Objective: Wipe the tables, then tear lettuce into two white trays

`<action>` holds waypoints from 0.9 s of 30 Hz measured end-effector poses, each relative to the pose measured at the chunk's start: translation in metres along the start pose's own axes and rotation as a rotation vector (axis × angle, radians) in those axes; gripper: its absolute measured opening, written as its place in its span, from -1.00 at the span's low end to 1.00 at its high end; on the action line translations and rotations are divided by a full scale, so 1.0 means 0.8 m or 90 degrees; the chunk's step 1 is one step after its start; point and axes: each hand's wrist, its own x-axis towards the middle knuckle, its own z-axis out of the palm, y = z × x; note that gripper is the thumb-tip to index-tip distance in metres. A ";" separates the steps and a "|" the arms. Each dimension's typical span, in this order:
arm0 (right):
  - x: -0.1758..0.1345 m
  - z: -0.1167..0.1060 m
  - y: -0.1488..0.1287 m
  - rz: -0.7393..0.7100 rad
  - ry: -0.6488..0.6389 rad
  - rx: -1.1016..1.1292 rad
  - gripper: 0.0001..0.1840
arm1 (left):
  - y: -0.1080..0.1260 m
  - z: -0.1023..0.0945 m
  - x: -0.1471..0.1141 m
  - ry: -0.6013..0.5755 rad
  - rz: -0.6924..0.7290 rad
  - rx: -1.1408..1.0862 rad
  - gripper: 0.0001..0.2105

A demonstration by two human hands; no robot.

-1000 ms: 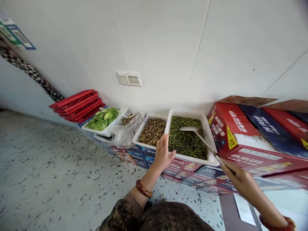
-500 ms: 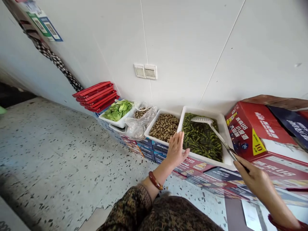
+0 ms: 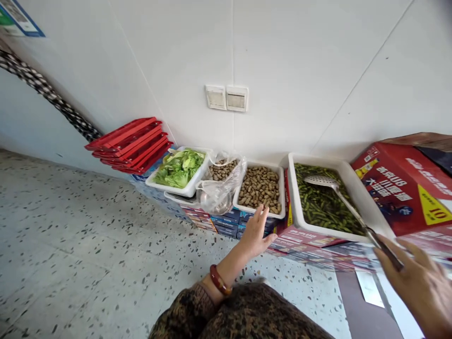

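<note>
My left hand point(image 3: 256, 230) is open with fingers spread, just in front of the near edge of a white tray of peanuts point(image 3: 240, 208). My right hand point(image 3: 420, 282), blurred at the lower right, loosely holds the handle end of a metal slotted ladle point(image 3: 321, 180). The ladle's head rests on the green pods in a larger white tray point(image 3: 295, 197). A narrow gap separates the two trays.
A tray of lettuce point(image 3: 190, 190), a clear plastic bag point(image 3: 219, 197) and more peanuts stand to the left, all on stacked cartons point(image 3: 226, 221). Red trays point(image 3: 130, 143) lean by the wall. A red carton point(image 3: 402, 188) is at right. Speckled floor lies below.
My left hand drew back from between the two trays to the front of the peanut tray. The pod tray now sits apart from the peanut tray. My right hand moved right and lower.
</note>
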 end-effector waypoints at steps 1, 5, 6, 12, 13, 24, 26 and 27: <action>-0.006 -0.004 -0.027 0.023 0.049 -0.005 -0.51 | -0.017 -0.015 -0.013 -0.006 -0.002 -0.001 -0.25; -0.028 0.016 -0.156 0.018 0.108 0.142 -0.54 | -0.067 -0.073 -0.061 -0.018 0.023 0.003 -0.29; -0.033 0.032 -0.187 -0.010 0.070 0.192 -0.55 | -0.076 -0.086 -0.071 -0.021 0.031 0.007 -0.30; -0.042 0.167 -0.309 -0.100 -0.162 0.381 -0.59 | -0.130 -0.154 -0.127 0.000 0.043 0.042 -0.38; -0.036 0.185 -0.317 -0.092 -0.170 0.383 -0.59 | -0.140 -0.162 -0.133 0.013 0.044 0.046 -0.39; 0.081 0.313 -0.348 -0.172 -0.301 0.240 -0.53 | -0.200 -0.213 -0.111 0.007 -0.016 0.123 -0.46; 0.105 0.333 -0.345 -0.171 -0.329 0.171 -0.55 | -0.206 -0.224 -0.091 0.022 -0.027 0.142 -0.46; 0.118 0.342 -0.343 -0.167 -0.330 0.148 -0.54 | -0.209 -0.230 -0.080 0.037 -0.022 0.155 -0.46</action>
